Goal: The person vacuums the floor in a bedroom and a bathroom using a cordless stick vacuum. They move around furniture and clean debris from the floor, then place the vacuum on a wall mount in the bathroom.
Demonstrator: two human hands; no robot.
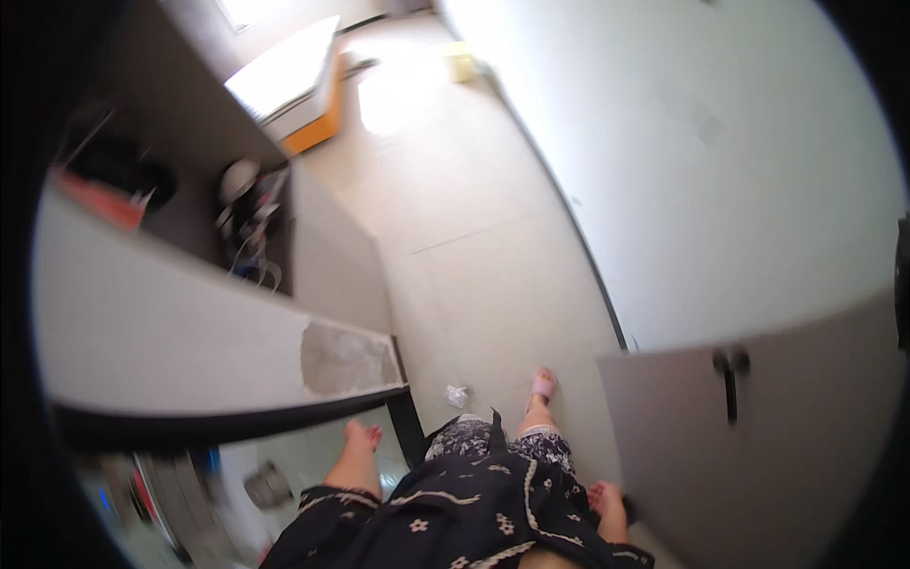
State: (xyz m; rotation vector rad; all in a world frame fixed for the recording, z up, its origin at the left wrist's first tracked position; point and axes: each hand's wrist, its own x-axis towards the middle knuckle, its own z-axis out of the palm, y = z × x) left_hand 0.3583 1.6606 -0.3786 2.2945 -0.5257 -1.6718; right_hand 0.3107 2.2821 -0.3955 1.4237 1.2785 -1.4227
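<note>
My left hand hangs beside the end of a light wall, near its dark edging, with the thumb apart from loosely curled fingers and nothing visible in it. On the other side, my right hand is low by my hip, close to a grey-brown door. Its fingers curl inward, and I cannot see whether they hold anything. A small dark shape shows just behind that wrist, too blurred to name. Before me on the pale tiled floor lies a crumpled white scrap, near my foot in a pink slipper.
A door handle is at right, beside a long white wall. Left, an open shelf recess holds a cap-like item, cables and dark things. Farther off are a white-topped piece of furniture with an orange side and a yellow bin-like object.
</note>
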